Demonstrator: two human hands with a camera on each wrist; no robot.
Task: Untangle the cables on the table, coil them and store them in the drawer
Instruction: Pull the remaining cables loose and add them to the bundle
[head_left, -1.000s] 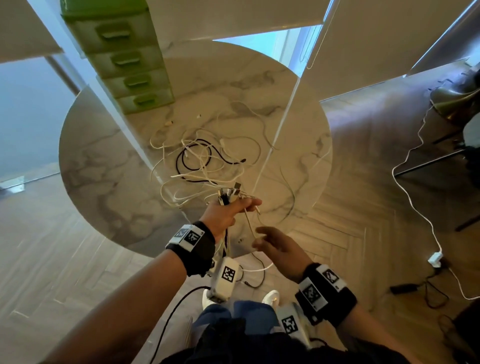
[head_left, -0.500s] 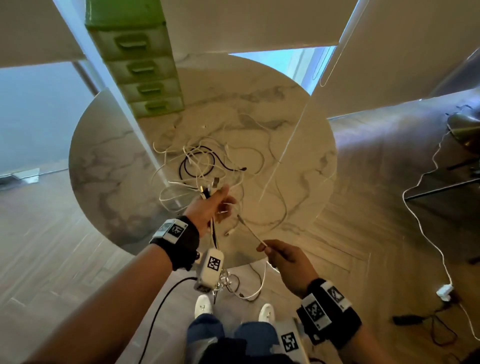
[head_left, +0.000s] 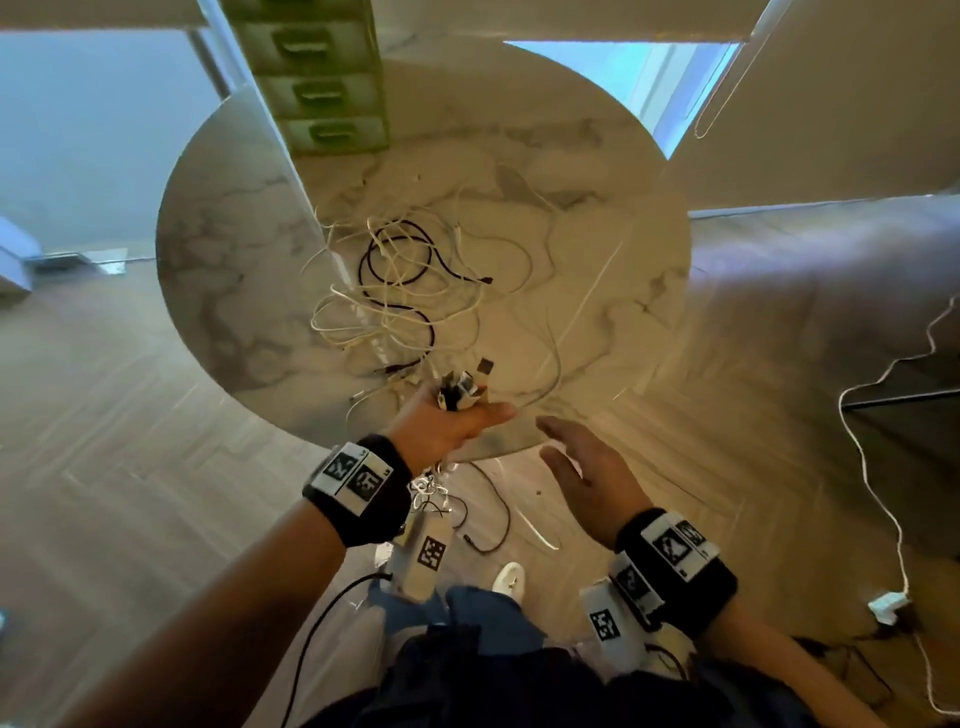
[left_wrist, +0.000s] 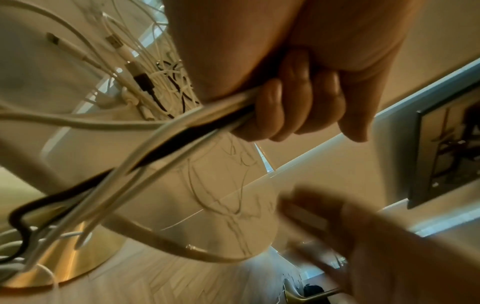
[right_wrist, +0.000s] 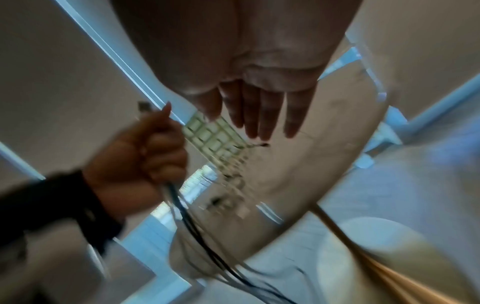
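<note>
A tangle of white and black cables (head_left: 410, 291) lies on the round marble table (head_left: 234, 260). My left hand (head_left: 452, 421) grips a bundle of cable ends (head_left: 460, 392) at the table's near edge; the plugs stick up out of the fist. In the left wrist view the fingers (left_wrist: 298, 107) curl round the white and black cables (left_wrist: 182, 131). My right hand (head_left: 576, 467) hovers just right of the left one, fingers straight (right_wrist: 259, 115), holding nothing. A green drawer unit (head_left: 322, 88) stands at the table's far side, its drawers closed.
Cable loops (head_left: 483, 525) hang from my left hand down to the wooden floor by my feet. A white cord (head_left: 883, 493) runs across the floor at right to a plug (head_left: 888, 608). A dark chair or table frame (head_left: 904, 400) stands at right.
My right hand let go of the thin white cable it was pinching and opened flat. The left hand kept its bundle and shifted toward the table's near edge.
</note>
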